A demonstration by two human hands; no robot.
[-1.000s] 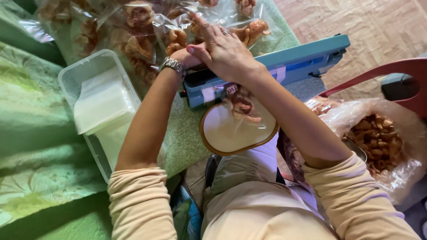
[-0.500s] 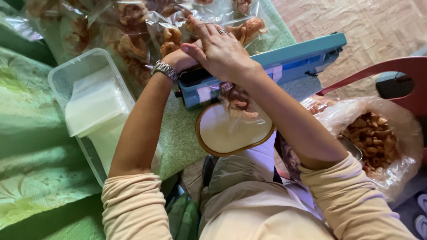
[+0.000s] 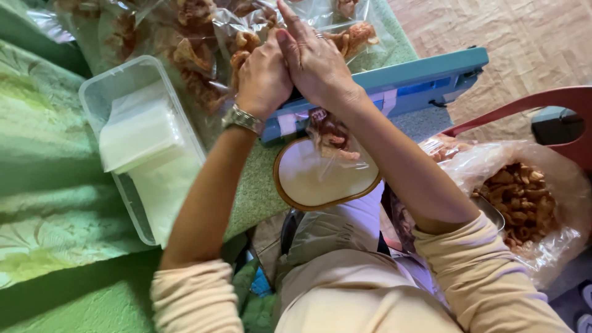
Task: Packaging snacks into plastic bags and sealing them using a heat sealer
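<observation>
Sealer, teal: both hands rest on its arm, left hand closed, right hand flat with fingers together; small snack bag hangs just below it.

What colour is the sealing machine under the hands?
Teal blue sealing machine, best seen in the head view.

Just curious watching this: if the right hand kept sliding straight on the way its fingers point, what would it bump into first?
The right hand points away from the person, its fingertips already at the pile of clear snack bags behind the blue sealer. It would probably press into those bags first, though depth is hard to judge.
</observation>
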